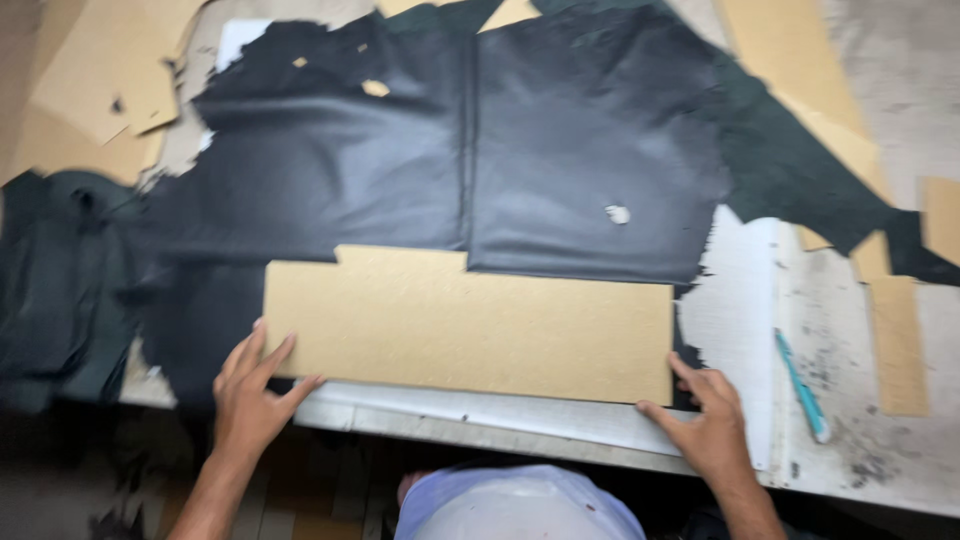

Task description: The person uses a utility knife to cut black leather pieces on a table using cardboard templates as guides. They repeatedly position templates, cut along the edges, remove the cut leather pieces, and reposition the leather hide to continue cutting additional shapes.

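Both hands lie flat and open, left hand [247, 392] and right hand [707, 420] pressing the cardboard pattern [470, 325] between them. It sits on the black leather [590, 150]; no tracing shows, and the pen [800, 385] lies untouched on the desk [500, 415], right of the right hand.

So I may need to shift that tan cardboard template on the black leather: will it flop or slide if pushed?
The cardboard template looks stiff: its edges run straight and it lies flat. It probably slides readily over the smooth black leather. The left hand and right hand at its lower corners suggest it is light.
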